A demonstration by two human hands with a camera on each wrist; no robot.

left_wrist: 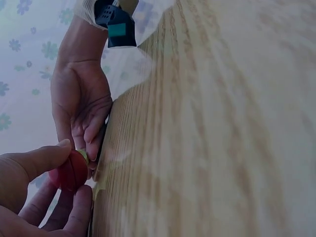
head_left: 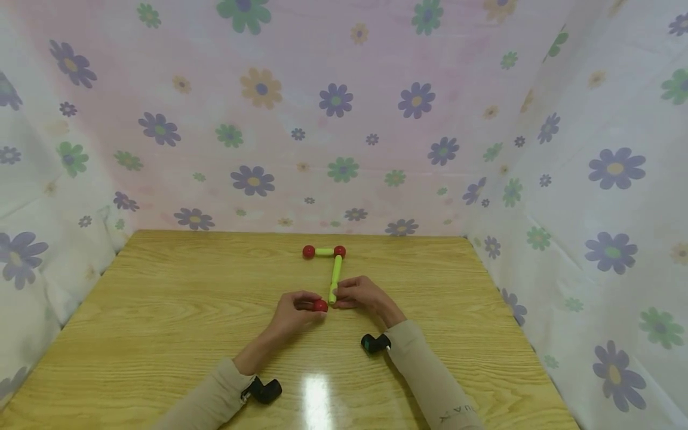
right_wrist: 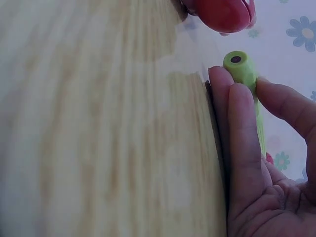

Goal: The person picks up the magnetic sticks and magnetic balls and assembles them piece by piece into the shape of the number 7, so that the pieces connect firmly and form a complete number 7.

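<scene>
Between the thumb and fingers of my left hand point(head_left: 294, 312) is a red ball point(head_left: 320, 306), with a groove round it in the left wrist view. Close by on the right, my right hand point(head_left: 365, 294) pinches the near end of a yellow-green rod point(head_left: 335, 272). That end has a dark round spot in its middle, as the rod tip point(right_wrist: 236, 59) shows in the right wrist view. A small gap lies between ball and tip. The rod's far end meets a second red ball point(head_left: 340, 251), from which a shorter yellow-green rod point(head_left: 324, 252) runs left to a third red ball point(head_left: 309, 252).
Both hands work over a wood-grain table point(head_left: 161, 310). Flower-patterned cloth point(head_left: 301, 119) surrounds its back and sides. A small black camera point(head_left: 263, 391) sits on the left wrist, and another black camera point(head_left: 375, 343) on the right. Light glares off the table's front.
</scene>
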